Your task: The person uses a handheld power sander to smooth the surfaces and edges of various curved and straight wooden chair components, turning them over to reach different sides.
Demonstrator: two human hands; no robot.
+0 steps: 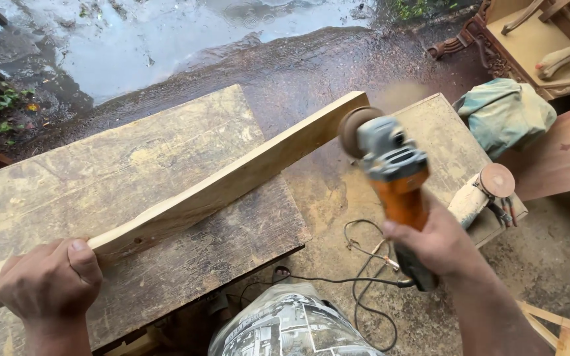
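sanding a plank edge outdoors

wet ground (166, 33) with puddles fills the top of the view, dark and shiny, with a few green weeds at the far left. below it a worn, stained wooden table (67, 178) takes up the left half. at the lower left the left hand (49, 283) is wrapped over the near end of a pale wooden plank (232, 181), thumb on top, fingers closed around it, pinning it against the tabletop. the plank runs diagonally up and to the right across the table, its far end reaching past the table's right edge. there the blurred disc of an orange and grey angle grinder (390, 171) meets the plank's tip, with a faint haze of dust just above. the right hand (437, 244) is clamped around the grinder's orange body, and its black power cord (364, 277) loops on the dusty floor beneath. behind the grinder stands a second dusty work surface (443, 145); on its right edge lies another sanding tool (486, 194) with a round pad. further right sit a crumpled pale green cloth (506, 115) and, top right, carved wooden furniture (529, 39).
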